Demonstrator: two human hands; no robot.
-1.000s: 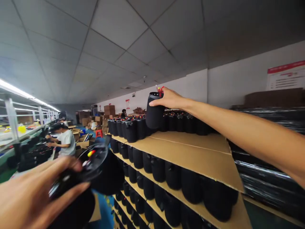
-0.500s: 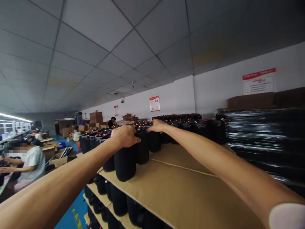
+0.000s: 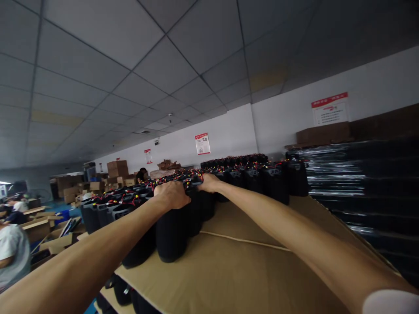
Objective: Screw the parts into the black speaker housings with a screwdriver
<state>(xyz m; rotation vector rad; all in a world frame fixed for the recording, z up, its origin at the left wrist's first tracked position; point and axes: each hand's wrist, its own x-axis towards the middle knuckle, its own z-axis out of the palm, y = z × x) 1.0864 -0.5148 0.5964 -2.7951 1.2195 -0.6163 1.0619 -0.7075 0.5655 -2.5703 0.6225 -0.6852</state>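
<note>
Many black cylindrical housings (image 3: 172, 235) with red and yellow wires at their tops stand in rows on a brown cardboard sheet (image 3: 242, 270). My left hand (image 3: 172, 195) is closed over the top rim of the nearest black housing, fingers hidden behind it. Just to the right and a little farther off, my right hand (image 3: 209, 183) reaches to the top of another housing in the row; its fingertips are hidden among the wires, so its grip cannot be made out.
Film-wrapped black stacks (image 3: 337, 174) stand at the right by the wall. More housings sit on a lower cardboard layer (image 3: 114, 301). Open cartons (image 3: 39, 226) and a person in a light shirt (image 3: 13, 253) are at the left.
The view has turned right and tilted slightly. Both hands remain at the tops of the housings, and more of the rows shows at left and right.
</note>
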